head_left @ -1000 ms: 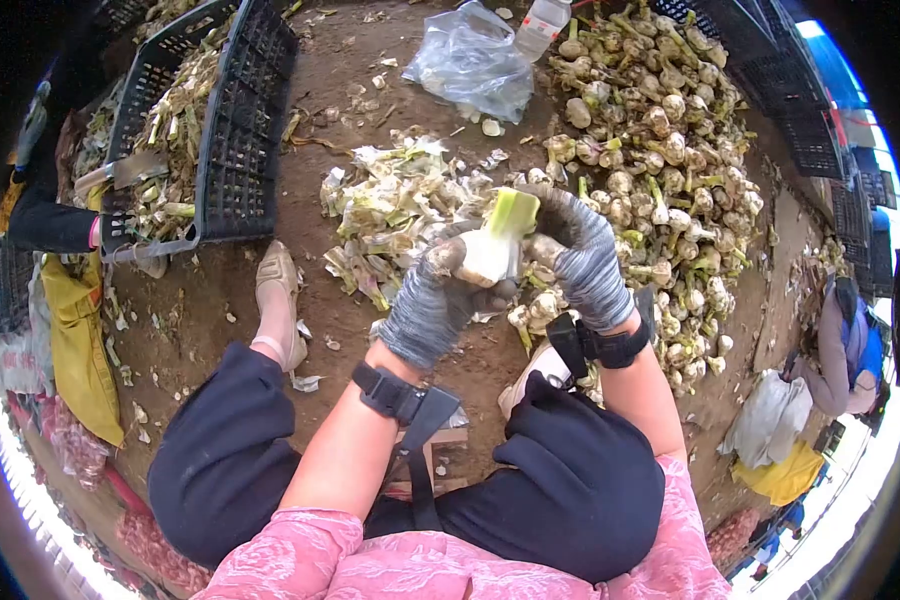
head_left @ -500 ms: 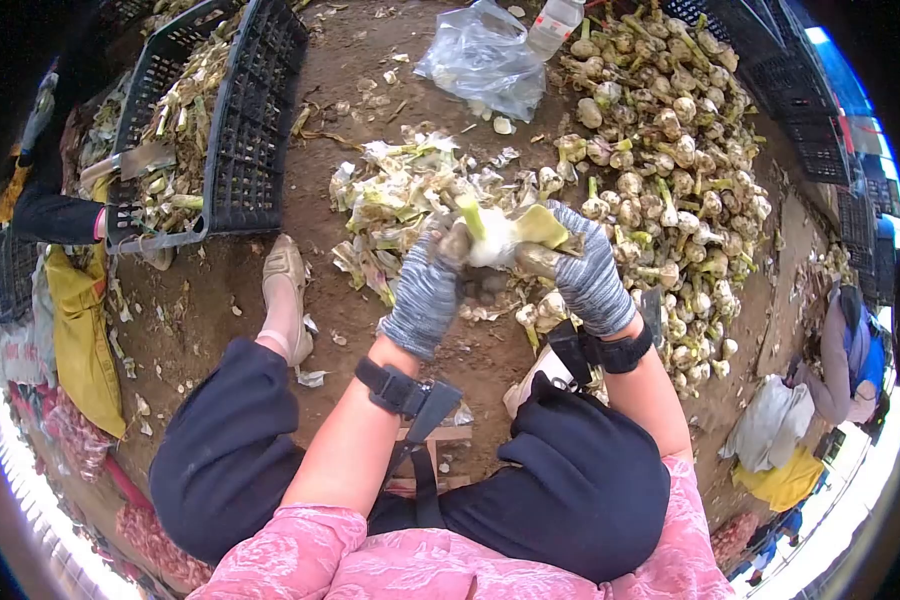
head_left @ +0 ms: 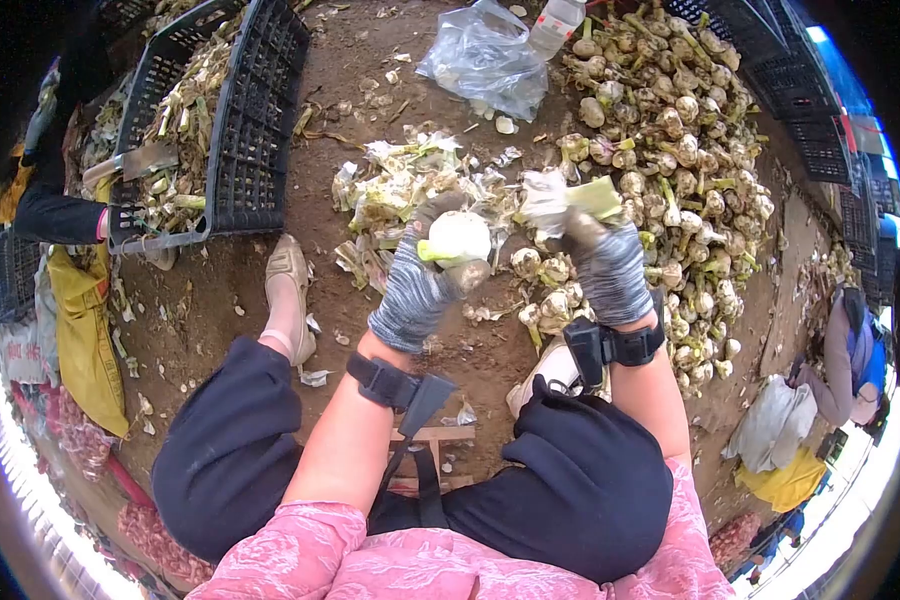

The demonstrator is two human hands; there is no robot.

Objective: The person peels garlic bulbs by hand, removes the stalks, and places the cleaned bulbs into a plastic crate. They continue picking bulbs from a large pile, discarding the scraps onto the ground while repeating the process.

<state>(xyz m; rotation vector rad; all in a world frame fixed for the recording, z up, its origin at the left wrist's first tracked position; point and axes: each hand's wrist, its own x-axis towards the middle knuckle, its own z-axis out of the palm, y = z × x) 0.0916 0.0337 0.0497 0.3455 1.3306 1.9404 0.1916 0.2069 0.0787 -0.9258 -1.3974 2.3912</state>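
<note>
Wrapped round a clean white garlic bulb [head_left: 460, 236] is my left hand [head_left: 420, 285], in a grey striped glove with soiled fingertips. A short green stem sticks out of the bulb to the left. My right hand [head_left: 607, 262], gloved alike, pinches a strip of peeled garlic skin [head_left: 570, 200], pale and papery with a broad greenish end. The bulb and the strip are apart. Beyond my hands lies a heap of peeled skins [head_left: 400, 195] on the dirt. Unpeeled garlic bulbs [head_left: 685, 190] are piled to the right, some close to my right hand.
At the upper left stands a black plastic crate [head_left: 255, 120] of garlic scraps, with a broad-bladed knife [head_left: 145, 160] on top. Another person's dark sleeve [head_left: 60, 215] reaches toward it. A clear plastic bag [head_left: 485, 60] and a bottle [head_left: 555, 25] lie ahead. More crates [head_left: 795, 95] stand at the right.
My hands have moved apart. The skin strip has come off the bulb and gone right with my right hand; the bulb, now bare and white, stays in my left hand.
</note>
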